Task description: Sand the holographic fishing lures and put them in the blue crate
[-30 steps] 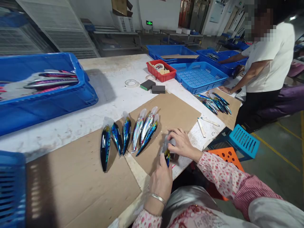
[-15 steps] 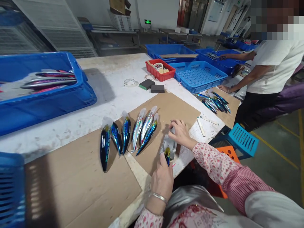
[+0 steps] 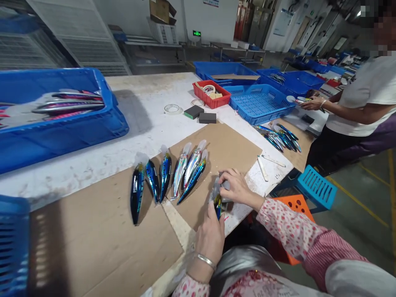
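Note:
My left hand (image 3: 210,233) grips a blue and yellow fishing lure (image 3: 218,205) near the table's front edge. At the lure's clear bill, my right hand (image 3: 236,187) has its fingers pinched together on a grey piece (image 3: 223,179) whose shape is partly hidden. Several shiny lures lie on brown cardboard (image 3: 229,144) to the left: a dark blue one (image 3: 137,194) at the far left, a blue one (image 3: 165,175) beside it, and silver ones (image 3: 180,171) further right.
A blue crate (image 3: 62,142) of lures stands at the left. Dark sanding blocks (image 3: 207,118), a tape roll (image 3: 171,109), a red basket (image 3: 216,101) and a blue basket (image 3: 260,103) are behind. Another person holds a lure at the right; stools (image 3: 317,187) stand below.
My right hand has shifted slightly down, its fingers now closer over the lure's bill. The other person's hands have risen from the table with a lure. The view has shifted slightly.

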A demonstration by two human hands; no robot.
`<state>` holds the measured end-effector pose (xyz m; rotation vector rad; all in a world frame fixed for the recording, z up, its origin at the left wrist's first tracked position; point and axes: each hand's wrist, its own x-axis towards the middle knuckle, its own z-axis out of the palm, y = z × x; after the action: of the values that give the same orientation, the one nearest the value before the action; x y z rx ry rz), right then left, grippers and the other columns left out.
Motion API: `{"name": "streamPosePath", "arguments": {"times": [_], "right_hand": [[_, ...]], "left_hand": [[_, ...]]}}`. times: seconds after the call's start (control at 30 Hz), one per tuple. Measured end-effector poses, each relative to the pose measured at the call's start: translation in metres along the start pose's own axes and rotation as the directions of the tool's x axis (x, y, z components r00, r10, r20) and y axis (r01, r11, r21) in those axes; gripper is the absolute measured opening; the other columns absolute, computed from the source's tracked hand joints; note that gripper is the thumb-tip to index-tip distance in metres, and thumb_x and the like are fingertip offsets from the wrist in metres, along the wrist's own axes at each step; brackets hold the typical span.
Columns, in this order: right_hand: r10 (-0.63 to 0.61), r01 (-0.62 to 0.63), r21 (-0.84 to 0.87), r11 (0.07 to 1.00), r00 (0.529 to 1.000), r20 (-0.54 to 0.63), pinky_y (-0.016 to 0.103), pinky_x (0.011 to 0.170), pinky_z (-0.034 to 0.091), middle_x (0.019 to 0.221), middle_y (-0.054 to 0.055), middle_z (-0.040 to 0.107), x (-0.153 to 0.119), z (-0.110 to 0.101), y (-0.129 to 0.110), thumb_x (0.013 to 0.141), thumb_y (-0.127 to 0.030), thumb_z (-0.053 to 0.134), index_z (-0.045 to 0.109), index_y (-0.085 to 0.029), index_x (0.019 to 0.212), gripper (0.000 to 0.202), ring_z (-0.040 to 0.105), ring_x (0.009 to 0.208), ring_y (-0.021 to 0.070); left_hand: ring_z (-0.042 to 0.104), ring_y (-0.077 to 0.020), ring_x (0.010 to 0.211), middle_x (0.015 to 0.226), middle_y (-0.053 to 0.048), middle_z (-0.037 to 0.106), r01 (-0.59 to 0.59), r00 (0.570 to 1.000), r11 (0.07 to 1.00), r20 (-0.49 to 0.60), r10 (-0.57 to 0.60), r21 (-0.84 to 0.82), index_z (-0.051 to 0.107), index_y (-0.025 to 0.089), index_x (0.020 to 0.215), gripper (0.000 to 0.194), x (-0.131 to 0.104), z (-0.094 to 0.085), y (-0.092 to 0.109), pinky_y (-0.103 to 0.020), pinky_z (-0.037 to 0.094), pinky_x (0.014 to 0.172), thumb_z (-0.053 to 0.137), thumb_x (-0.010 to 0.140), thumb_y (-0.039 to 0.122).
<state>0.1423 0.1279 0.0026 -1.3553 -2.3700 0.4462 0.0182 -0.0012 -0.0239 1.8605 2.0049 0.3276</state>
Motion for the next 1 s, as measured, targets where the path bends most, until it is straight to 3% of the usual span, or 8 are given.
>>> {"name": "streamPosePath", "arguments": {"times": [0.17,0.3,0.47,0.6,0.77,0.9,1.0], "right_hand": [[0.010,-0.015,-0.089,0.996,0.999,-0.051,0.042,0.089,0.036,0.128,0.006,0.053,0.006,-0.004,0.002,0.078,-0.027,0.063,0.061,-0.022,0.093,0.016,0.040,0.118,0.0278],[-0.074,0.075,-0.028,0.997,0.997,0.015,0.039,0.089,0.037,0.127,0.004,0.055,0.003,-0.004,0.002,0.076,-0.026,0.065,0.061,-0.023,0.091,0.016,0.044,0.113,0.0251],[-0.003,-0.003,-0.130,0.992,0.999,-0.043,0.044,0.091,0.035,0.129,0.008,0.052,0.009,-0.006,0.008,0.078,-0.026,0.063,0.060,-0.022,0.094,0.017,0.039,0.118,0.0285],[-0.121,0.124,-0.030,0.992,0.990,0.077,0.039,0.090,0.037,0.125,0.004,0.054,0.007,-0.007,0.006,0.075,-0.028,0.067,0.061,-0.023,0.092,0.019,0.044,0.114,0.0253],[0.006,-0.008,-0.075,0.997,1.000,-0.022,0.041,0.089,0.037,0.126,0.006,0.054,0.006,-0.007,0.005,0.078,-0.025,0.063,0.061,-0.022,0.093,0.016,0.043,0.114,0.0261],[-0.079,0.079,0.009,0.997,0.997,0.026,0.038,0.089,0.037,0.126,0.004,0.054,0.002,-0.005,0.003,0.075,-0.026,0.066,0.061,-0.023,0.092,0.018,0.045,0.113,0.0244],[-0.014,0.014,0.002,1.000,1.000,0.005,0.038,0.088,0.037,0.121,0.005,0.056,0.004,-0.004,0.001,0.078,-0.026,0.064,0.061,-0.022,0.091,0.014,0.045,0.111,0.0252]], "left_hand": [[0.071,-0.0255,0.080,0.102,-0.017,0.070,0.032,0.999,0.999,0.008,-0.032,0.004,0.034,0.006,0.138,0.049,0.001,0.000,-0.001,-0.032,0.050,0.062,0.036,0.096,0.032],[0.071,-0.0251,0.082,0.104,-0.017,0.070,0.023,0.999,1.000,0.046,-0.023,-0.015,0.033,0.008,0.139,0.049,0.001,-0.007,0.001,-0.032,0.050,0.063,0.035,0.096,0.030],[0.071,-0.0256,0.083,0.101,-0.019,0.071,0.009,0.999,0.999,0.035,-0.008,-0.030,0.033,0.005,0.138,0.050,0.001,-0.008,-0.002,-0.032,0.049,0.064,0.035,0.096,0.031],[0.071,-0.0243,0.081,0.102,-0.017,0.071,-0.015,1.000,0.998,0.019,0.016,-0.068,0.031,0.008,0.140,0.050,0.001,-0.005,-0.004,-0.032,0.049,0.062,0.038,0.095,0.028],[0.071,-0.0262,0.088,0.105,-0.020,0.070,0.025,0.998,0.999,0.056,-0.023,-0.046,0.034,0.005,0.137,0.048,0.001,-0.009,-0.001,-0.033,0.051,0.068,0.037,0.096,0.028],[0.071,-0.0255,0.089,0.111,-0.019,0.069,0.018,0.997,0.998,0.075,-0.014,-0.055,0.031,0.006,0.139,0.049,0.001,-0.009,-0.002,-0.032,0.051,0.068,0.035,0.096,0.029],[0.070,-0.0254,0.091,0.110,-0.019,0.069,0.014,0.999,0.998,0.051,-0.010,-0.063,0.032,0.007,0.139,0.049,0.001,-0.007,-0.004,-0.033,0.051,0.070,0.035,0.096,0.031]]}}
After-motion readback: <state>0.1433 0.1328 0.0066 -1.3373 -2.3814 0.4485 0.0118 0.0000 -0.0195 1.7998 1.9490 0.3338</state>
